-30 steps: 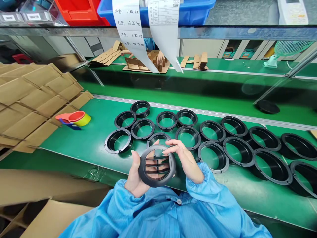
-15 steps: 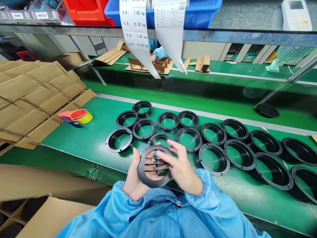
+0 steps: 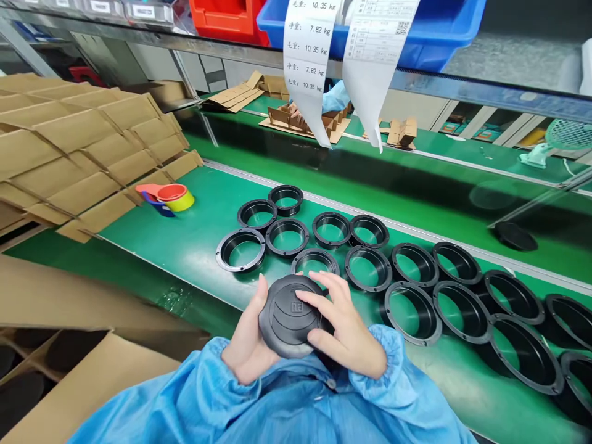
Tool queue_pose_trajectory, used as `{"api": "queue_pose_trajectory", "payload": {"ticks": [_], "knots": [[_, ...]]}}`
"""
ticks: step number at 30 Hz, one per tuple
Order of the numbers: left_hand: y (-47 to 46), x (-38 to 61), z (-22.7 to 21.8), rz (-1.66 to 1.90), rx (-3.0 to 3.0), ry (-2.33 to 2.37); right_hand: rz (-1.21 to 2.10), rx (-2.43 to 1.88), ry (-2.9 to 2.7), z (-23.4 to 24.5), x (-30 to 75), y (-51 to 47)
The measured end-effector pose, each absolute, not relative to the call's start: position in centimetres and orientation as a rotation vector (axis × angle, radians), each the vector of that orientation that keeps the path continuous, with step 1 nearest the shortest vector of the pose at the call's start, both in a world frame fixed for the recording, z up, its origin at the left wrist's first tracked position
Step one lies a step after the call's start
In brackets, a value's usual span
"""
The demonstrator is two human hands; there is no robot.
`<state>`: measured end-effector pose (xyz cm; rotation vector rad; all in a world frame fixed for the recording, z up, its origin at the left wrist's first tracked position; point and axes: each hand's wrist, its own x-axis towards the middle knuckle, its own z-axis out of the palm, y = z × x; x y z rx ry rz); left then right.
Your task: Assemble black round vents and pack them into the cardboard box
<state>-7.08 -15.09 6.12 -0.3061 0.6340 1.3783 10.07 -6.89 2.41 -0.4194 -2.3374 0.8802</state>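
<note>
A round black plastic vent cover (image 3: 290, 314) with closed slats and a small square mark at its centre sits between both hands, close to my chest. My left hand (image 3: 247, 342) cups its left edge from behind, thumb up along the rim. My right hand (image 3: 345, 330) grips its right side, fingers lying across the face. Just beyond it on the green conveyor belt (image 3: 194, 240) lie several black plastic rings (image 3: 240, 250), flange down, in rows that run to the right (image 3: 518, 354).
Flattened cardboard dividers (image 3: 69, 154) are stacked at the left, with a red and yellow tape dispenser (image 3: 169, 197) beside them. Open cartons (image 3: 83, 382) stand at lower left. Paper weight labels (image 3: 308, 61) hang from a shelf. Across the line another person's hands (image 3: 296, 114) handle cardboard pieces.
The slats of the vent cover stood open with my hand visible through them; now they are closed and the face is solid. My right hand has moved onto the cover's face.
</note>
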Motion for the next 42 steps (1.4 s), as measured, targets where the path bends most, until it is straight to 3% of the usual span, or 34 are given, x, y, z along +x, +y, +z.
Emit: {"api": "queue_pose_trajectory", "payload": {"ticks": [10, 23, 26, 33, 39, 42], "knots": [[-15.5, -7.6, 3.7, 1.213, -0.087, 0.711, 1.088, -0.459, -2.281, 2.8, 9.4, -5.4], [-14.1, -6.4, 4.8, 1.180, -0.098, 0.705, 1.235, -0.557, -2.077, 1.1, 9.0, -5.2], [-14.2, -6.6, 5.3, 1.206, -0.143, 0.797, 1.145, -0.525, -2.100, 1.5, 9.3, -5.9], [-14.6, -7.4, 6.7, 1.329, -0.196, 0.938, 0.440, -0.252, -2.500, 2.3, 9.7, -7.9], [-15.4, -6.7, 5.9, 1.293, -0.131, 0.864, 0.807, -0.410, -2.567, 3.0, 8.9, -7.4], [-15.8, -7.3, 5.2, 1.288, 0.015, 0.832, 0.746, -0.521, -2.522, 3.4, 8.4, -5.7]]}}
